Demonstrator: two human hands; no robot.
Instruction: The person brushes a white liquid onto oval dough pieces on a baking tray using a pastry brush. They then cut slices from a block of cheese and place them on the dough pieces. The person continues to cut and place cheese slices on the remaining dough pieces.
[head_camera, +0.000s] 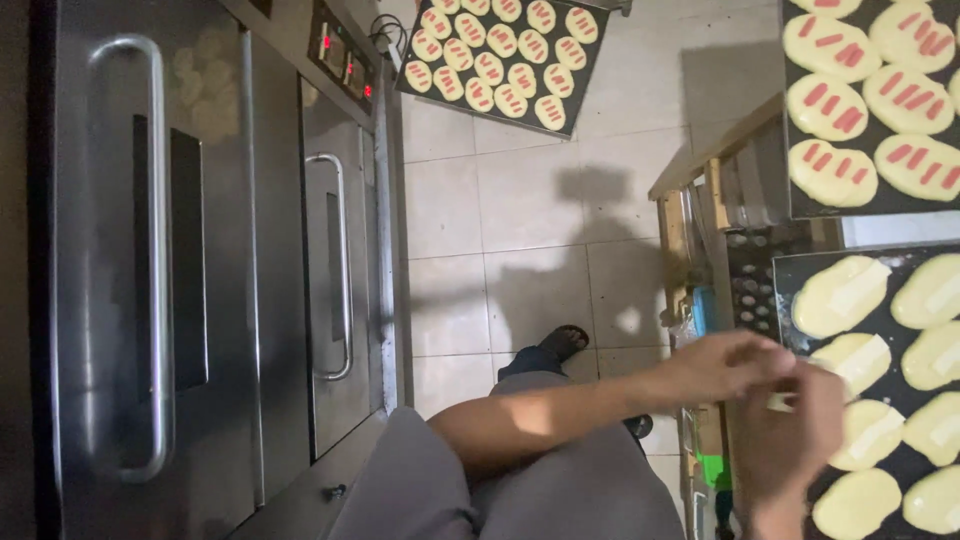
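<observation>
Down at the near right, the left hand (725, 365) and right hand (790, 435) are meeting over the edge of a black tray (800, 270) of pale dough pieces (838, 297). Both grips are pinching one small pale bit (780, 401) between the fingertips. Farther right, another tray is holding dough with red strips (828, 108). Steel ovens (200, 280) are standing at left.

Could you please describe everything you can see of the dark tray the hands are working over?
The dark tray is a flat black baking sheet at the lower right, cut off by the frame edge. It carries pale yellow oval dough pieces, each topped with a lighter strip. The left hand and right hand meet over its near edge.
</observation>
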